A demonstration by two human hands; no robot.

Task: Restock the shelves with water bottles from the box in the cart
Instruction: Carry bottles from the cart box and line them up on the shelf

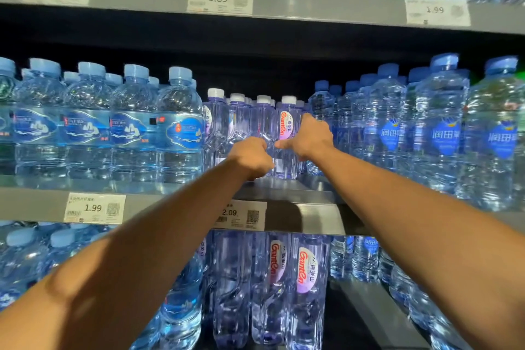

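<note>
A row of purple-tinted water bottles with white caps stands set back on the middle shelf (284,193). My right hand (312,136) grips the rightmost one, a Ganten-labelled bottle (287,125), with the thumb lying across its front. My left hand (251,158) is curled around the lower part of the neighbouring purple bottle (262,119), its fingers hidden behind the knuckles. Both bottles stand upright on the shelf. The cart and the box are out of view.
Round blue-capped bottles (179,128) crowd the shelf to the left, and tall blue-labelled bottles (443,133) fill the right. Bare shelf lies in front of the purple row. More Ganten bottles (306,278) stand on the shelf below. Price tags (241,214) line the shelf edges.
</note>
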